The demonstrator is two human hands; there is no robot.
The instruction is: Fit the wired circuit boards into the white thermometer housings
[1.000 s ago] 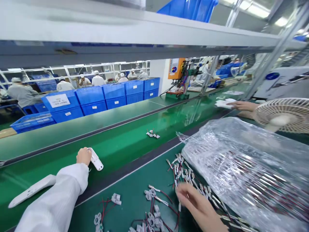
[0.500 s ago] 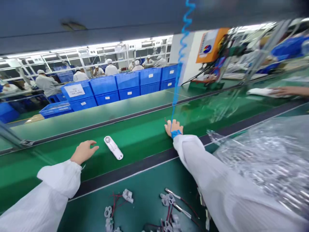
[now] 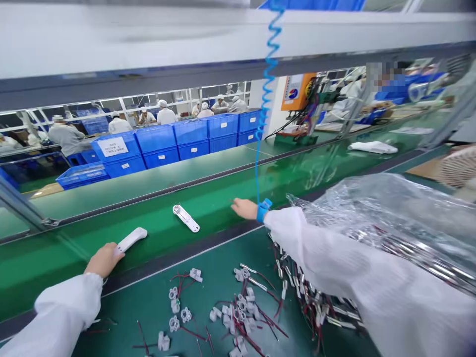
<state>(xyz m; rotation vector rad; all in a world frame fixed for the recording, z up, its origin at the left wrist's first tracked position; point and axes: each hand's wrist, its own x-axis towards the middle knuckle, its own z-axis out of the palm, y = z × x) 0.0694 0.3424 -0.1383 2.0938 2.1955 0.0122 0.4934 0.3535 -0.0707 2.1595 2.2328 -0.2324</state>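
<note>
My left hand (image 3: pixel 102 260) is closed on the near end of a long white plastic housing (image 3: pixel 132 239), which sticks out over the green belt. A second white housing (image 3: pixel 186 218), its inner side showing, lies on the belt between my hands. Above the belt, right of that piece, is my right hand (image 3: pixel 245 208), with a blue wrist strap (image 3: pixel 264 210) on its wrist. Its fingers are drawn together and point left; a tiny thing seems to be at the tips, too small to make out. Small clear plastic parts with red wires (image 3: pixel 241 307) are scattered on the bench below.
A coiled blue cord (image 3: pixel 268 74) hangs down to the strap. Clear plastic bags (image 3: pixel 357 208) and a bundle of wired metal parts (image 3: pixel 320 302) lie at the right. Another white piece (image 3: pixel 374 147) is farther along the belt. Blue bins (image 3: pixel 191 141) stand behind.
My left hand has moved left and down and now holds a housing. My right hand has shifted left, its fingers drawn in. The other person's hand has left the far white piece.
</note>
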